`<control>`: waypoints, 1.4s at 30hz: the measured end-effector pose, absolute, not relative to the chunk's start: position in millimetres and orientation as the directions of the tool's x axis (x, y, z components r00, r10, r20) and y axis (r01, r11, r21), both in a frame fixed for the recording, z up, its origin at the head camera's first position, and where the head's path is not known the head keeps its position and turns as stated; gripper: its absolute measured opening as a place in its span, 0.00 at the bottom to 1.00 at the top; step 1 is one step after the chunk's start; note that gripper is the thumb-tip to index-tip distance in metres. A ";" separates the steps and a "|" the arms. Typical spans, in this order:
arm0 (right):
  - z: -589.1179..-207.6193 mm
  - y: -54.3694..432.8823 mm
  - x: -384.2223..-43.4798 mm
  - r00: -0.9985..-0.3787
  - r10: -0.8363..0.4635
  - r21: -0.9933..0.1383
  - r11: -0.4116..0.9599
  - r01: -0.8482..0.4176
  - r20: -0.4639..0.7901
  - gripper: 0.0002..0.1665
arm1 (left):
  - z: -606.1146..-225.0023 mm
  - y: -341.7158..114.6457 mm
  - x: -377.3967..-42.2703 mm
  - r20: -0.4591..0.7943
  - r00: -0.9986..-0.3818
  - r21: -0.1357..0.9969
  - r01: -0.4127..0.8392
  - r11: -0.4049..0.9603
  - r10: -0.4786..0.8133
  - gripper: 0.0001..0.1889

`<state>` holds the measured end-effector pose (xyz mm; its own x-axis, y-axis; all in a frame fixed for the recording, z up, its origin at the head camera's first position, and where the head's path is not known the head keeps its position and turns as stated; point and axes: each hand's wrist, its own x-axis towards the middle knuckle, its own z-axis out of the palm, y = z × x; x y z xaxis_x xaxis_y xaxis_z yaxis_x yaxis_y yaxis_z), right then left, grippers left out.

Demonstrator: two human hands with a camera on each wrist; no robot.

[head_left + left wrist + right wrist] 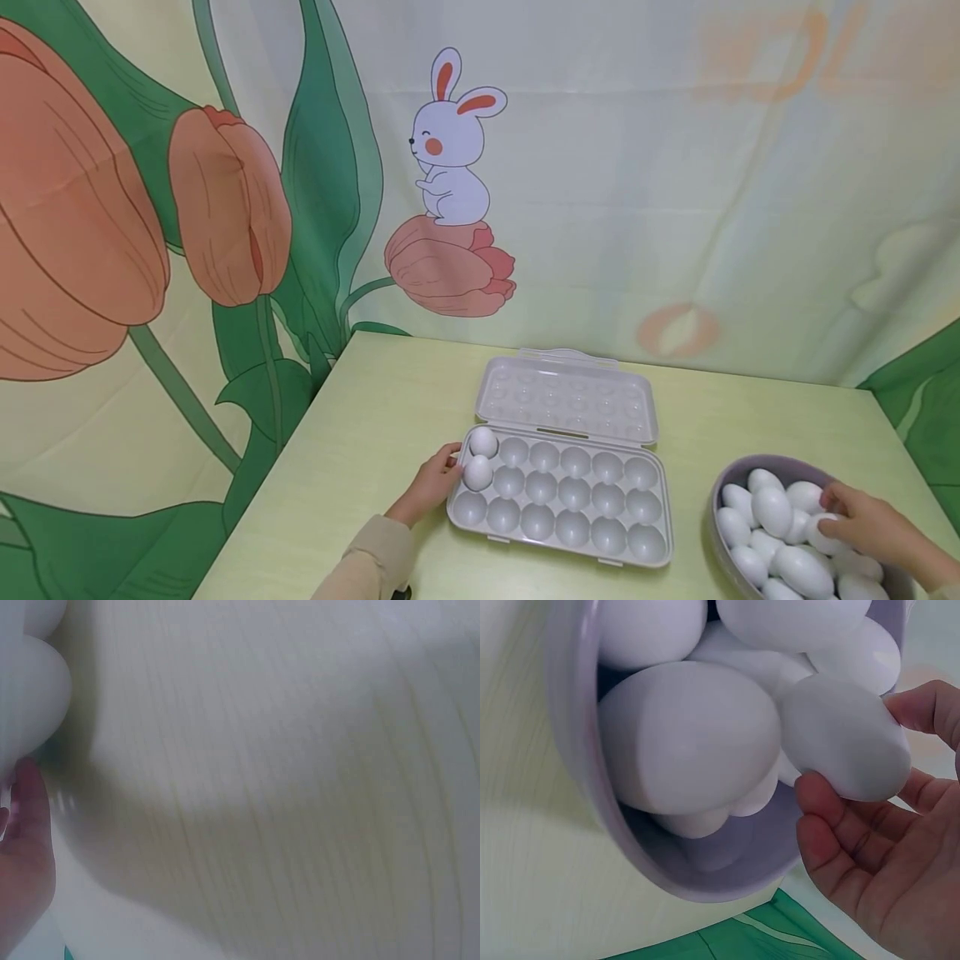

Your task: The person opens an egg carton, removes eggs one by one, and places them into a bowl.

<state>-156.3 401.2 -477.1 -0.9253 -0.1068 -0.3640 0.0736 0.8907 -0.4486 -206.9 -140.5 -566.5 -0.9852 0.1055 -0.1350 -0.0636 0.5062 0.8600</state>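
Observation:
At its left end, my left hand [431, 482] grips the rim of a grey plastic egg carton [557, 523], which lies with its lid tipped back. Two white eggs [477, 473] fill the back and middle cups of the leftmost column; the other cups hold none. On the right, my right hand [873, 525] reaches over a greyish-purple bowl [718, 533] heaped with white eggs. Thumb and fingers pinch one egg [845, 739] at the bowl's side, close against the other eggs [694, 735]. In the left wrist view, fingers [30, 806] show beside the carton's edge.
The dimpled lid [566, 398] lies behind the carton, toward the back edge of the pale yellow table [360, 417]. A printed cloth [585, 208] with tulips and a rabbit hangs behind the table. Bare tabletop separates carton and bowl.

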 end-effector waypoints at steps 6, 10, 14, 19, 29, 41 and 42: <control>-483.8 405.7 -156.1 -0.928 -0.078 -0.463 0.880 0.108 -0.364 0.17 | -568.8 -141.1 -207.2 -0.129 -0.985 0.861 -0.055 0.505 0.114 0.20; -487.3 409.3 -156.2 -0.940 -0.077 -0.456 0.885 0.090 -0.333 0.15 | -568.3 -141.2 -207.3 -0.131 -0.985 0.860 -0.058 0.508 0.110 0.20; -488.5 412.0 -155.8 -0.945 -0.075 -0.443 0.893 0.079 -0.320 0.12 | -568.6 -141.1 -207.5 -0.126 -0.986 0.859 -0.052 0.509 0.112 0.20; -488.9 414.4 -152.7 -0.951 -0.071 -0.441 0.894 0.074 -0.303 0.11 | -571.0 -141.1 -207.8 -0.125 -0.986 0.853 -0.049 0.519 0.113 0.20; -493.8 421.0 -152.6 -0.961 -0.080 -0.446 0.894 0.048 -0.264 0.10 | -563.9 -139.8 -205.9 -0.122 -0.986 0.848 -0.045 0.528 0.112 0.20; -496.9 425.4 -155.1 -0.942 -0.061 -0.415 0.906 0.087 -0.329 0.21 | -579.7 -145.9 -210.7 -0.068 -0.988 0.874 0.009 0.486 0.141 0.21; -496.8 425.2 -155.4 -0.937 -0.051 -0.411 0.906 0.102 -0.346 0.23 | -568.5 -142.2 -206.6 -0.110 -0.987 0.864 -0.037 0.502 0.116 0.21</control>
